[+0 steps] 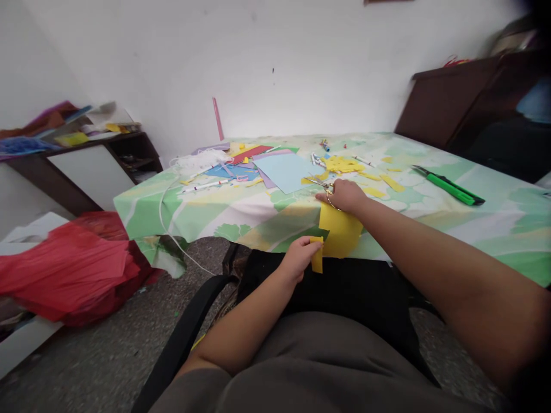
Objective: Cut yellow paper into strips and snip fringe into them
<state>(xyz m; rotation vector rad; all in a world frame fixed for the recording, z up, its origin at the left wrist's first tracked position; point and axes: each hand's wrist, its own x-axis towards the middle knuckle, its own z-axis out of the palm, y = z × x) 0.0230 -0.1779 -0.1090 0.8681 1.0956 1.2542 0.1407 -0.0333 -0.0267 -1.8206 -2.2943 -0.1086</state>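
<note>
My left hand [300, 256] pinches a small yellow paper strip [317, 263] just below the table's front edge. A pair of scissors [321, 183] is in my right hand [344, 196], over the front edge of the table, blades pointing left. Beneath the right hand a larger yellow paper sheet [342, 232] hangs against the tablecloth; whether the hand touches it I cannot tell. A light blue paper sheet [286, 170] lies left of the scissors. Behind the right hand is a heap of yellow paper scraps [343, 164].
A green utility knife [451, 188] lies on the right of the clothed table [430, 221]. White string [202, 159], markers and coloured papers spread at the left. A red plastic bag [81, 264] stands on the floor at left; a dark cabinet [456, 103] is at right.
</note>
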